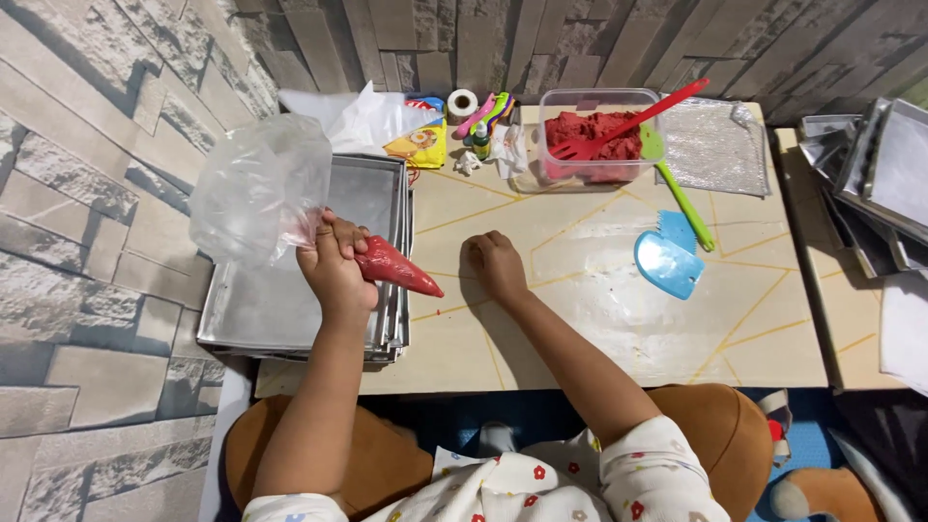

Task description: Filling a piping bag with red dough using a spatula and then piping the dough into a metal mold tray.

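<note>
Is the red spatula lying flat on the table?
No. The red spatula leans in the clear plastic container of red paste, its handle sticking out over the rim, not on the table.

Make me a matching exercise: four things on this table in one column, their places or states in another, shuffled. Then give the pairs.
1. piping bag
2. red spatula
3. blue scraper
4. metal trays

A. lying flat on the bare table top
B. stacked at the table's left end
C. held in the left hand
D. resting in the clear tub of red paste

Pairs: 1-C, 2-D, 3-A, 4-B
</note>
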